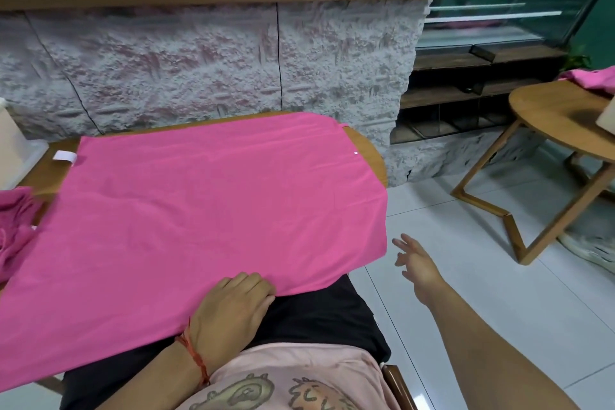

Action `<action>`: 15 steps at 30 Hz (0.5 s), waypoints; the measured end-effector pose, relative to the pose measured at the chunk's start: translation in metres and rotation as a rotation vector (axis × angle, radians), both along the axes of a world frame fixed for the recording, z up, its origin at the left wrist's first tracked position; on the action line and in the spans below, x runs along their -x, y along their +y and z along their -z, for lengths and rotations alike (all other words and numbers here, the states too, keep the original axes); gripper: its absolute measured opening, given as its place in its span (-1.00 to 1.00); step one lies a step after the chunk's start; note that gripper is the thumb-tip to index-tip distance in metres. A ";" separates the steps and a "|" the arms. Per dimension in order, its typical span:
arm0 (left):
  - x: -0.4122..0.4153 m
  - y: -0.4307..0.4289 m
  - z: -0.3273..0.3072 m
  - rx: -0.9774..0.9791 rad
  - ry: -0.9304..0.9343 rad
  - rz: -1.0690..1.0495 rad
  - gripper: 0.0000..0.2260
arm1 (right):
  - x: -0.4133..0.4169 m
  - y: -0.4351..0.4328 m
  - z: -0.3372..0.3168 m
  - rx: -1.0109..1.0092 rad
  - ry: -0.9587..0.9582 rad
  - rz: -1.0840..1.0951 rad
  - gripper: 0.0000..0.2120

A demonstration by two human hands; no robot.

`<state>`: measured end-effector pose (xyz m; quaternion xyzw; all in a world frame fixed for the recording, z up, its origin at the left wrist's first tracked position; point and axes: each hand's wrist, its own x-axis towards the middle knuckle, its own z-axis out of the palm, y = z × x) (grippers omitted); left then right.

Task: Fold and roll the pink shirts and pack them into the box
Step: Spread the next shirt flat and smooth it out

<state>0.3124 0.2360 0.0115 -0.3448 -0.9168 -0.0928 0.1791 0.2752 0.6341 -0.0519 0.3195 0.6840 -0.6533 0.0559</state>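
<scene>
A pink shirt (206, 210) lies spread flat over the low wooden table (369, 150), its near edge hanging toward my lap. My left hand (233, 306) grips that near edge, fingers curled over the cloth. My right hand (416, 263) hovers in the air to the right of the shirt, fingers spread, holding nothing. A bunched pink shirt (15, 226) lies at the table's left edge. Part of a white box (13, 146) shows at the far left. More pink cloth (592, 78) sits on the round table at right.
A round wooden side table (549, 110) stands on the white tiled floor at right. A stone-faced counter (213, 66) with a wooden top rises just behind the table. A glass display case (499, 10) is at the back right.
</scene>
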 end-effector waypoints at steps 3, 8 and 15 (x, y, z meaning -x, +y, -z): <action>-0.001 0.000 -0.002 0.013 -0.030 -0.008 -0.73 | 0.003 0.001 0.007 0.013 -0.003 -0.072 -0.48; 0.000 0.002 -0.003 0.021 -0.048 -0.001 -0.75 | 0.000 0.006 0.013 0.010 -0.017 -0.182 -0.82; 0.014 0.022 -0.013 0.071 -0.144 0.073 -0.84 | 0.000 0.029 0.001 0.181 0.180 -0.029 -0.85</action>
